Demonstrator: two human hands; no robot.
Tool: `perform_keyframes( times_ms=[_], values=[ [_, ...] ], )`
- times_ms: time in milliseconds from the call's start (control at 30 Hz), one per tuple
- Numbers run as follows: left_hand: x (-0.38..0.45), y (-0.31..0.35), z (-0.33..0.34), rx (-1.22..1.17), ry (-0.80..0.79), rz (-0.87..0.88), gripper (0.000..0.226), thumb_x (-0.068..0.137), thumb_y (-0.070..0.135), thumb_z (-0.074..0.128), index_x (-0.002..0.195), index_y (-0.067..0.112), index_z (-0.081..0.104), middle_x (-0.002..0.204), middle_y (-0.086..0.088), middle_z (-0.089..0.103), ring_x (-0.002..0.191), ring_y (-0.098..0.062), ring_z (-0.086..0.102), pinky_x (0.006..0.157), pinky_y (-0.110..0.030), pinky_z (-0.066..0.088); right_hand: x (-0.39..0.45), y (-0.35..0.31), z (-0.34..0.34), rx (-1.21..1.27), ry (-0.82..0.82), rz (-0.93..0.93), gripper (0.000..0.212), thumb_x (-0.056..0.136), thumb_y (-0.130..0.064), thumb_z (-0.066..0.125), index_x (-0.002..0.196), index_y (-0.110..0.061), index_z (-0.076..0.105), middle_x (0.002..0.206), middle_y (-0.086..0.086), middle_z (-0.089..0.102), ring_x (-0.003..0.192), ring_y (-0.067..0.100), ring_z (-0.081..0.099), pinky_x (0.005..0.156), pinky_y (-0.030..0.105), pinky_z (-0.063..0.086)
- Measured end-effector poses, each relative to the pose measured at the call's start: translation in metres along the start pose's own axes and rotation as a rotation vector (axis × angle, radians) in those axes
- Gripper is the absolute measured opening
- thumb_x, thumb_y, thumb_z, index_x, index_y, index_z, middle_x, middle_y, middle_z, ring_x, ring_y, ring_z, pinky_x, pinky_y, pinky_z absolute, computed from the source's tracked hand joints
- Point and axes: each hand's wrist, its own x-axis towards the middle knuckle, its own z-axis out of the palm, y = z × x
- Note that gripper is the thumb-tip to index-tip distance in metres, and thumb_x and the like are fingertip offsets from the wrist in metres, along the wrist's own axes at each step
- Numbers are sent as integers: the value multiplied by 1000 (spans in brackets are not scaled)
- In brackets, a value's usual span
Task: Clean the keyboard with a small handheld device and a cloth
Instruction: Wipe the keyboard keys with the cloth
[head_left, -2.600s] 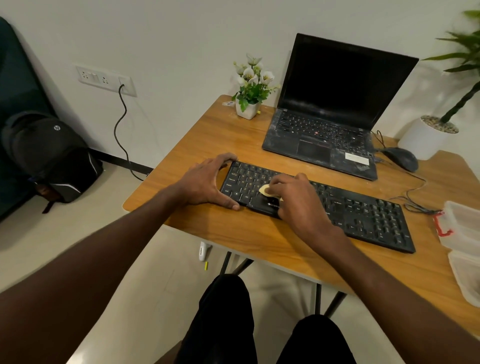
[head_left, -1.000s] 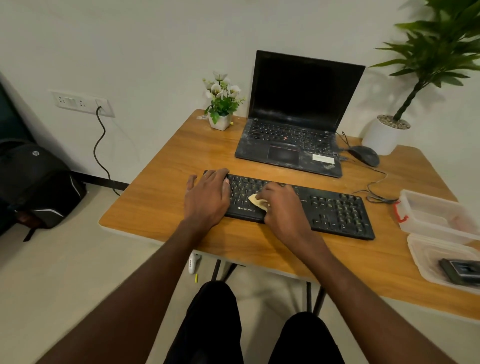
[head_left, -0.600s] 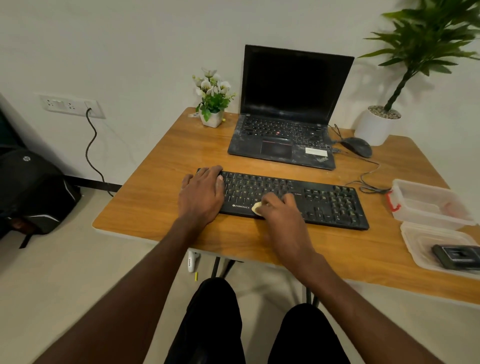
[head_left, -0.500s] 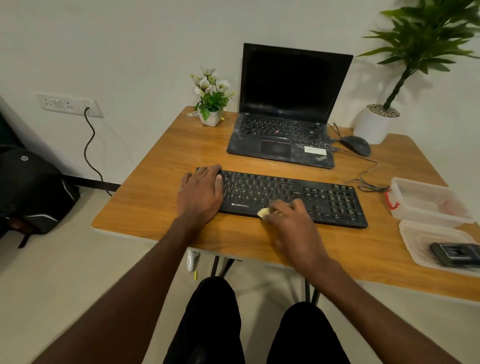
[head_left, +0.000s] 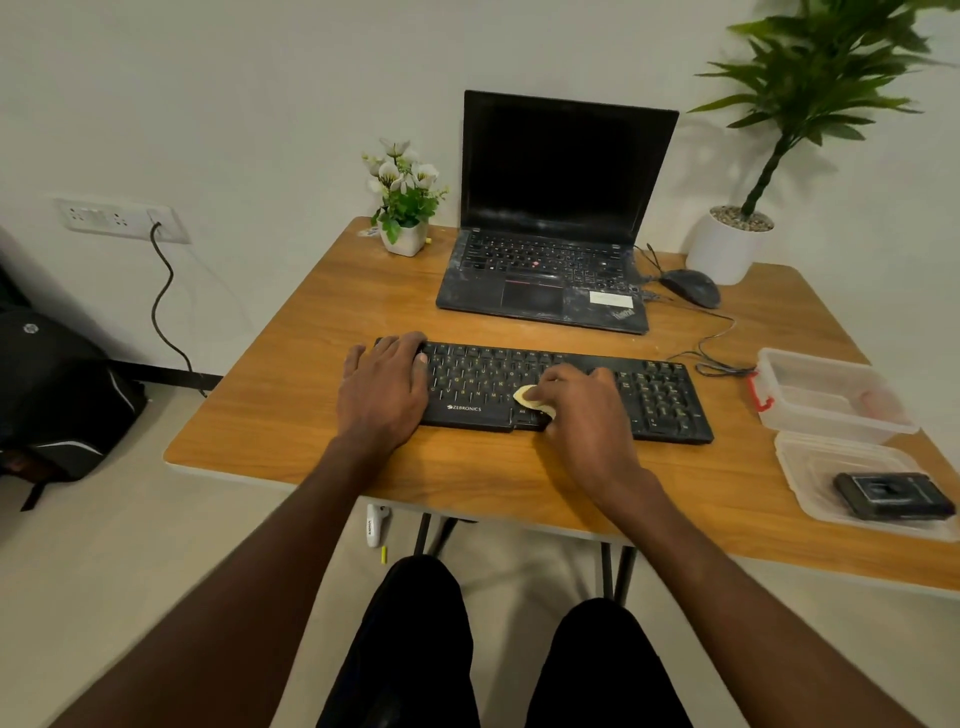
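A black keyboard (head_left: 654, 389) lies across the middle of the wooden table (head_left: 291, 415). My left hand (head_left: 382, 392) rests flat on the keyboard's left end, fingers spread over its edge. My right hand (head_left: 582, 415) presses a small pale yellow cloth (head_left: 525, 396) onto the lower row of keys near the middle; most of the cloth is hidden under my fingers. A small black handheld device (head_left: 893, 494) lies in a clear plastic lid (head_left: 810, 467) at the table's right edge.
An open dusty laptop (head_left: 556, 218) stands behind the keyboard, with a black mouse (head_left: 691, 288) and its cable to its right. A small flower pot (head_left: 402, 208), a large potted plant (head_left: 727, 249) and a clear plastic box (head_left: 826, 395) also stand on the table. A backpack (head_left: 57, 389) sits on the floor left.
My right hand has slid the cloth along the keys from the left part toward the middle of the keyboard. My left hand stays on the left end. The view has shifted.
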Motion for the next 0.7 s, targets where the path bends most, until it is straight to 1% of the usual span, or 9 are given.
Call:
perform_keyframes(
  times_ms=[100, 167, 233, 300, 400, 467, 567, 633, 700],
  values=[
    [1, 1, 1, -3, -9, 4, 34, 113, 34, 34, 139, 26, 54, 134, 2, 67, 126, -17, 58, 124, -51, 28, 12, -7, -5, -11, 5, 146, 35, 89, -6, 73, 120, -21, 74, 116, -2, 71, 106, 25, 54, 79, 37, 56],
    [1, -1, 1, -8, -7, 1, 34, 113, 34, 34, 139, 26, 54, 134, 2, 67, 127, -17, 58, 124, -51, 27, 22, -9, -6, 12, 34, 198, 33, 89, -6, 73, 119, -21, 75, 114, 1, 72, 106, 24, 55, 74, 35, 52],
    [1, -2, 0, -10, -6, 2, 34, 113, 34, 34, 140, 26, 53, 134, 2, 67, 127, -17, 58, 125, -51, 27, 22, -8, -6, 1, -12, 98, 37, 87, -2, 73, 119, -21, 75, 118, -4, 69, 107, 21, 49, 77, 30, 44],
    [1, -2, 1, -8, -1, -2, 33, 114, 33, 34, 140, 26, 53, 134, 2, 67, 127, -18, 58, 125, -51, 25, 16, 4, -4, -21, -49, 43, 36, 84, -4, 76, 115, -23, 75, 116, -7, 69, 108, 21, 54, 85, 31, 51],
    [1, 0, 0, -7, 16, -7, 32, 114, 34, 35, 138, 26, 54, 132, 2, 67, 126, -18, 59, 126, -53, 23, 12, 32, -11, -62, 44, 251, 28, 82, -8, 79, 104, -25, 79, 104, 0, 76, 103, 28, 64, 83, 43, 60],
    [0, 0, 1, -7, 10, -9, 33, 114, 35, 34, 139, 25, 54, 132, 1, 67, 126, -18, 59, 127, -53, 23, 11, 42, -19, -102, 37, 312, 26, 82, -10, 80, 105, -23, 80, 104, 4, 77, 104, 30, 66, 83, 45, 60],
    [0, 1, 1, 1, -6, -7, 37, 114, 39, 32, 140, 25, 54, 133, 1, 67, 128, -18, 58, 127, -54, 21, 9, 35, -23, -39, 54, 288, 34, 81, -6, 80, 111, -23, 78, 112, 3, 76, 106, 27, 67, 86, 42, 60],
    [-1, 2, -1, 16, -26, -6, 41, 113, 43, 30, 141, 24, 53, 134, 0, 67, 130, -19, 57, 128, -55, 19, 10, 22, -21, 20, 66, 223, 41, 81, -2, 79, 117, -22, 76, 119, 1, 74, 109, 25, 65, 92, 40, 58],
    [-2, 7, -4, 22, -27, 2, 42, 113, 44, 31, 141, 24, 55, 138, -2, 67, 138, -21, 53, 130, -55, 15, 11, 7, -16, 74, 33, 148, 41, 85, -2, 76, 121, -20, 74, 124, 0, 72, 113, 22, 64, 97, 35, 53]
  ],
)
